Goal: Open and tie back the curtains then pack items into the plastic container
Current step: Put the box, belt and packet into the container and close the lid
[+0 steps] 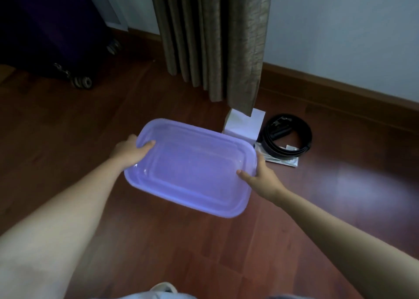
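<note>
A translucent purple plastic container [192, 169] is held above the wooden floor between both hands. My left hand [130, 150] grips its left rim, thumb inside. My right hand [260, 176] grips its right rim. The container looks empty. A brown curtain [213, 38] hangs gathered in folds down to the floor behind it. Beyond the container on the floor lie a white box [244, 126], a coiled black belt [288, 137] and a flat clear packet [283, 160] under the belt.
A dark purple suitcase on wheels [56, 31] stands at the back left. White walls with a wooden skirting board [340, 90] run behind. The wooden floor [181, 253] spreads below. A bit of light clothing shows at the bottom edge.
</note>
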